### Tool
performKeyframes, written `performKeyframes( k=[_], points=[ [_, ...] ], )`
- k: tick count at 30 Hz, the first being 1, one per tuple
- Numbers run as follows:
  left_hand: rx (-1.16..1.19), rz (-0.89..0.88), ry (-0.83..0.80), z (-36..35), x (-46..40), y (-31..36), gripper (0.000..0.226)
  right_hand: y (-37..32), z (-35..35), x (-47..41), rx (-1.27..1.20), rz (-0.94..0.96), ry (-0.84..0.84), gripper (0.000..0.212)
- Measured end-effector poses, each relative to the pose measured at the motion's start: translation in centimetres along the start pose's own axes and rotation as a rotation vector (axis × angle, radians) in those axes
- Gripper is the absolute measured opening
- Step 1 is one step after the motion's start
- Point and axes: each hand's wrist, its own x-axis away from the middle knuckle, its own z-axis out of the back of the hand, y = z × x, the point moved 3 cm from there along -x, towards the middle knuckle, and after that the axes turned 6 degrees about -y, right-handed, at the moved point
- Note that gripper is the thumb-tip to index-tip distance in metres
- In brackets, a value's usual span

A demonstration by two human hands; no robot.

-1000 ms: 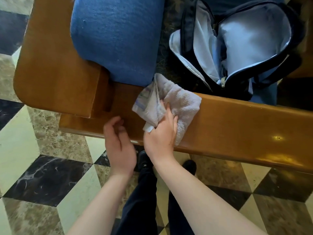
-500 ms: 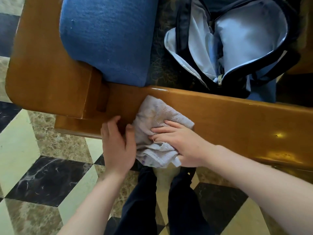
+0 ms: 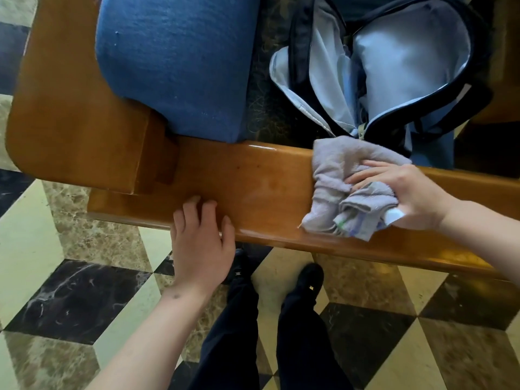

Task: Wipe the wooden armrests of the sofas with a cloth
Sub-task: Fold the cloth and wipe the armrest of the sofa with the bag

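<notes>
A glossy wooden armrest (image 3: 261, 190) runs left to right across the view. A crumpled pale grey cloth (image 3: 334, 175) lies on its top, right of the middle. My right hand (image 3: 405, 192) grips the bunched cloth and presses it onto the wood. My left hand (image 3: 201, 243) rests on the armrest's near edge to the left, with relaxed fingers on the wood and nothing in it.
A blue cushion (image 3: 174, 66) sits behind the armrest, beside a wider wooden panel (image 3: 70, 108) at the left. An open dark backpack (image 3: 394, 66) with a pale lining lies on the seat at the right. My legs and black shoes (image 3: 311, 277) stand on the checkered marble floor (image 3: 70, 299).
My right hand has slid the cloth to the right along the armrest, away from my left hand. My left hand has stayed on the near edge.
</notes>
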Motion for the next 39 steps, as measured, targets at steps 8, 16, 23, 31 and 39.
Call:
performKeyframes(
  k=[8, 16, 23, 31, 39],
  points=[
    [-0.035, -0.011, -0.095, -2.4, 1.3, 5.0, 0.046, 1.7, -6.4, 9.5, -0.051, -0.485, 0.516, 0.057],
    [-0.014, 0.011, -0.165, -3.6, 2.7, 6.1, 0.058, 3.8, -8.8, 14.3, -0.117, -1.366, 1.106, 0.065],
    [-0.05, -0.012, -0.199, -3.5, 2.4, 5.8, 0.061, 8.2, -5.3, 19.1, -0.366, -1.608, 1.253, 0.061],
    [-0.087, -0.11, -0.228, -4.2, 2.3, 10.8, 0.067, 5.3, -4.4, 14.1, -0.301, -1.631, 1.086, 0.066],
    [-0.104, -0.174, -0.265, -5.6, 1.6, 15.2, 0.065, 0.3, -7.5, 8.1, -0.265, -1.379, 0.965, 0.068]
  ],
)
